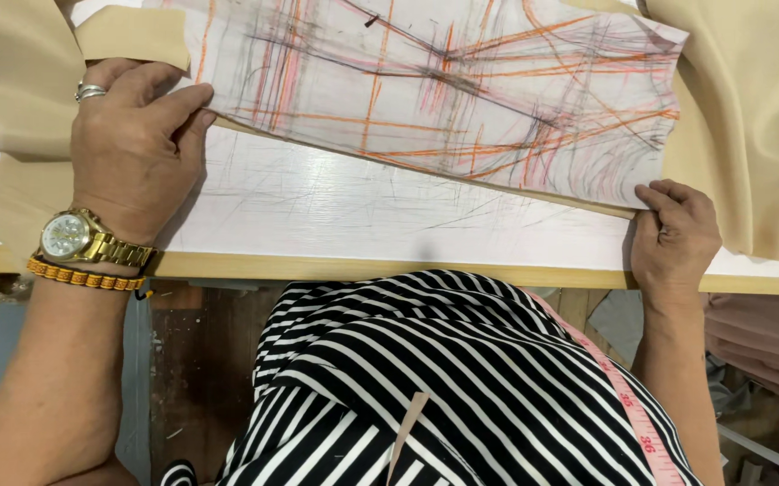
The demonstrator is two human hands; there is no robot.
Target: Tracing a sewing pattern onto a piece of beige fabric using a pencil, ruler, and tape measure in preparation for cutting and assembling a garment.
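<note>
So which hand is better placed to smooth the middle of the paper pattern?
Probably the left hand: it lies flat on the paper pattern. The right hand only pinches the near corner at the table edge.

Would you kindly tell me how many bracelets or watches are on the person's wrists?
2, both on the left wrist: a gold metal wristwatch and an orange beaded bracelet just below it. The right wrist shows none.
</note>
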